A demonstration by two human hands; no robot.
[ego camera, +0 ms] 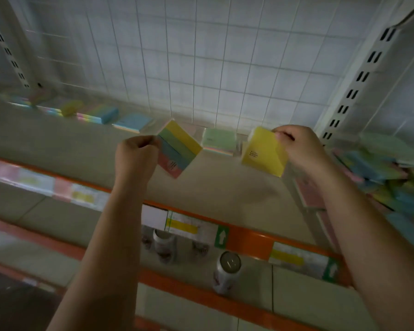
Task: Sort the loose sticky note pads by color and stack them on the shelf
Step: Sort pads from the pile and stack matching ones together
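Striped multicolour sticky note pad (178, 149) pinched at left corner by left hand (135, 155), held tilted above beige shelf (225, 187). Plain yellow sticky note pad (263, 151) pinched at top right corner by right hand (299, 146), also tilted, off shelf. Btwn them, far back: pale green pad (219, 139) laid flat. Loose pastel pad pile (380, 170) heaped at right. Blue pad (135, 123) w/ others lined far left.

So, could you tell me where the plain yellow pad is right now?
The plain yellow pad is held up in the right hand, right of centre, above the shelf, beside the green pad.
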